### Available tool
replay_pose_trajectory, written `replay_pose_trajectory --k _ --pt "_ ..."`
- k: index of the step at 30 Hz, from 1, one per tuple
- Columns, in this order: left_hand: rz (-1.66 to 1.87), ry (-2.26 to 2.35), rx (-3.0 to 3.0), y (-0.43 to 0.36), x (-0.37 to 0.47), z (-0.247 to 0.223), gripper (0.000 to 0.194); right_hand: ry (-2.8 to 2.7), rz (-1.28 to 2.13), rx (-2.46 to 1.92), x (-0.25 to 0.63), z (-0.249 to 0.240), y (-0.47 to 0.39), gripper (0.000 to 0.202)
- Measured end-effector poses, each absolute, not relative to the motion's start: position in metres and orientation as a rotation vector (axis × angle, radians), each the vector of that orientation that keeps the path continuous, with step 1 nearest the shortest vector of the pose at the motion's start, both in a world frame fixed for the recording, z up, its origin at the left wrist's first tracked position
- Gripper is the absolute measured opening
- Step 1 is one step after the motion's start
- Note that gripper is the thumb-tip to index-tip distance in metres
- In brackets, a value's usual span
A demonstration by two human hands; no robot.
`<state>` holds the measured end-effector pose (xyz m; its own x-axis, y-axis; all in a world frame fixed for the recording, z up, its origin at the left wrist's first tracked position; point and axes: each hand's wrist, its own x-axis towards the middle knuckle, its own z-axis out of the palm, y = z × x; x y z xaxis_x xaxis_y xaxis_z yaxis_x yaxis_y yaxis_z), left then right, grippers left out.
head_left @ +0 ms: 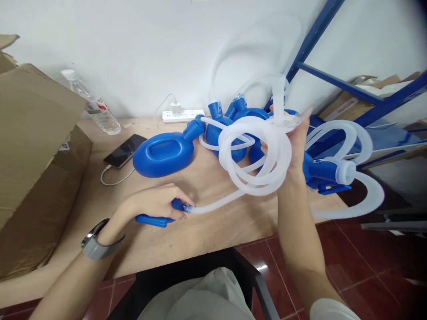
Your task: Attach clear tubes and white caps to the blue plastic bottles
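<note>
Surface under inspection: a wooden bench (207, 235) against a white wall (133, 53). All places below are taken from the large blue bottle (163, 155) lying on its side.

Nearest, the left hand (158, 200) is on the near side of that bottle, its grip closed around a blue fitting (178, 204). The fitting's long axis points rightward, into the end of a translucent tube (216, 204). The tube runs right and slightly away from this grip to its coils, right of the bottle and above the bench. The right hand (297, 142) is the nearer one to the coils and holds them at their right side; its fingers are partly hidden. Bare bench lies between the left hand and the near edge, and below the coils.

Further out, a phone (125, 150) lies just left of the bottle, with a cardboard box (36, 146) beyond it to the left. A capped container (328, 171) is well to the right. Beyond the bottle, slightly right, is a power strip (183, 116); more blue containers (230, 153) crowd the space behind the coils, leaving little room there.
</note>
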<state>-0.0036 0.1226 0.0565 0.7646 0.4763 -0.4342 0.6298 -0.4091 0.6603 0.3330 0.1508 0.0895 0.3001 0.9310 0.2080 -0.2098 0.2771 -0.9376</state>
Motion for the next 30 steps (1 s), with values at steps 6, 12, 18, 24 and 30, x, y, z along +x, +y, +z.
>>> replay_pose_trajectory --k 6,12,18,24,30 --pt "-0.354 0.975 2.073 0.109 -0.046 0.063 0.040 -0.805 1.030 -0.791 0.340 0.089 0.171 0.063" --pt "-0.490 1.188 2.116 0.111 -0.068 0.057 0.036 -0.771 0.984 -0.745 0.353 0.108 0.192 0.066" --pt "-0.583 1.235 2.186 0.118 -0.056 0.061 0.037 -0.934 0.948 -1.045 0.355 0.145 0.213 0.089" --pt "-0.529 1.185 2.250 0.128 -0.033 0.063 0.035 -1.667 1.030 -1.246 0.302 0.107 0.224 0.088" --pt "-0.224 1.181 2.284 0.130 -0.012 0.060 0.057 -1.782 1.096 -1.141 0.273 0.057 0.214 0.050"
